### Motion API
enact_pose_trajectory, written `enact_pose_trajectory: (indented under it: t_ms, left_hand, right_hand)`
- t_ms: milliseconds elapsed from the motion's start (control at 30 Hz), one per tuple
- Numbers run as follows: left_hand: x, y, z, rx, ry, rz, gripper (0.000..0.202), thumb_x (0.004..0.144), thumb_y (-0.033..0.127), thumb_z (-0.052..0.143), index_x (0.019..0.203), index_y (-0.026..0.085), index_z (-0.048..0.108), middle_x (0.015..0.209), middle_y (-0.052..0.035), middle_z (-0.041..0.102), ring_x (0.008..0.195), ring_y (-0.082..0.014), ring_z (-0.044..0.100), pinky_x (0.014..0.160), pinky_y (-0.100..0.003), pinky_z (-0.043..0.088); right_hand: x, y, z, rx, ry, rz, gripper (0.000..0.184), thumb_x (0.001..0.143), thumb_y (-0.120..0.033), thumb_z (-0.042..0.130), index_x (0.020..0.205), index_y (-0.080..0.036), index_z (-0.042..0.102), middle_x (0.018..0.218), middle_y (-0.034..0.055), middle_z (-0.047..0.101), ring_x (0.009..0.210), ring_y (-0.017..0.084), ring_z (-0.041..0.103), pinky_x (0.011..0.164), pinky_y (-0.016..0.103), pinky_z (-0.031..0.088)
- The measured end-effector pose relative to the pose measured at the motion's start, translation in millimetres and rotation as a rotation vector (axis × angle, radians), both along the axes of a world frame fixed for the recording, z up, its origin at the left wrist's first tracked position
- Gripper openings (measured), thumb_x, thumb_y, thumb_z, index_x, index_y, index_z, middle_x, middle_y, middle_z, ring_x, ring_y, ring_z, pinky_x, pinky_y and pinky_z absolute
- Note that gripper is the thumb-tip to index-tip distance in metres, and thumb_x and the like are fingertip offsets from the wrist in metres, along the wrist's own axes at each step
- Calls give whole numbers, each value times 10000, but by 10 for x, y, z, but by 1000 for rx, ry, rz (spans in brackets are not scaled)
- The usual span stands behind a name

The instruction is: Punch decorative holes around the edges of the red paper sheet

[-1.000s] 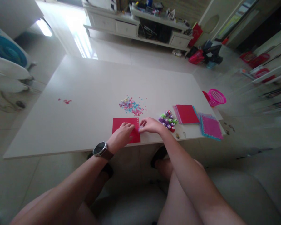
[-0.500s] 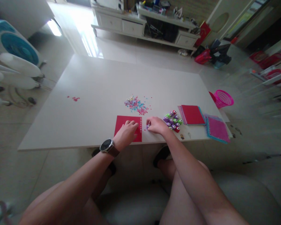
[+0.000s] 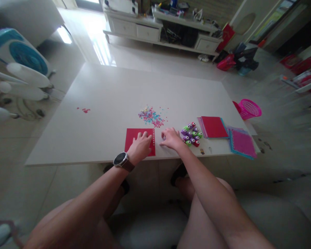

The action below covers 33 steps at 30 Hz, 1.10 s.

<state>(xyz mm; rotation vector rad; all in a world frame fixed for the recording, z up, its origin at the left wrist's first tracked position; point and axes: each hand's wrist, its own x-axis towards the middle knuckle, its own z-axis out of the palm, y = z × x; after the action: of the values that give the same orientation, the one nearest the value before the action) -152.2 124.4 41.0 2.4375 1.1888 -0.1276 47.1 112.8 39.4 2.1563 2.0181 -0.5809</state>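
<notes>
My left hand [image 3: 140,147], with a watch on its wrist, lies with fingers spread on a red sheet [image 3: 130,136]. A column of small punched holes runs down the sheet's right edge. Just right of the sheet, my right hand [image 3: 171,138] is curled low over the table, thumb tip at the surface. A small purplish craft punch [image 3: 164,138] is mostly hidden within its fingers. Close to the right of that hand stands a cluster of purple, green and red craft punches [image 3: 192,134] with white-and-dark round tops. Beyond the sheet lies a pile of coloured confetti pieces [image 3: 152,116].
A stack of coloured sheets topped by red [image 3: 214,127] lies at the right of the white table [image 3: 114,90]. Beside it, pink and blue sheets [image 3: 242,142] reach the table's right edge. Several pink pieces [image 3: 86,110] lie at left. A pink basket [image 3: 249,109] stands beyond the table.
The red sheet has shifted slightly left under my left hand, away from my right hand. The punch in my right hand is now more hidden, and the thumb has moved down to the table.
</notes>
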Motion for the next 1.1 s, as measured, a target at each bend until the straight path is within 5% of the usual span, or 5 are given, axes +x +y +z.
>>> enact_pose_trajectory:
  t_ms: [133,233,533,833,1100]
  left_hand:
    - [5,1,-6,19,5,-1,319,935,161,634,1251,207,626,1401,-193,584,1307,-399,553,993,-617,625]
    - [-20,11,-19,8,-5,-8,324,932,158,627,1253,200,630,1412,-199,581,1308,-407,549,1005,-640,616]
    - [-115,24,-71,-15,-46,-17,291,945,168,619,1230,202,661,1414,-202,592,1323,-413,544,1033,-635,593]
    - [-122,14,-49,-13,-43,-11,263,966,208,629,1226,221,666,1392,-187,599,1329,-404,559,1004,-606,614]
    - [-152,43,-13,-37,-51,42,281,999,205,571,1265,188,660,1400,-204,612,1309,-403,560,1010,-602,601]
  right_hand:
    - [-8,47,15,257,5,-169,103,1041,-306,737,1077,-212,754,1216,106,757,1229,287,638,1047,395,458]
    - [28,104,65,362,43,-276,197,1117,-259,576,1125,-206,766,1174,111,788,1170,274,683,1010,360,471]
    - [-36,153,-59,105,345,-192,341,989,-51,566,1251,-166,752,1201,85,824,1140,205,749,1037,267,513]
    - [-154,184,11,190,271,-227,375,959,-50,540,1253,-200,717,1315,84,783,1229,226,716,1067,294,503]
    - [-583,-108,269,-148,84,134,263,998,-160,582,1151,-190,794,1176,165,820,1103,311,781,885,352,571]
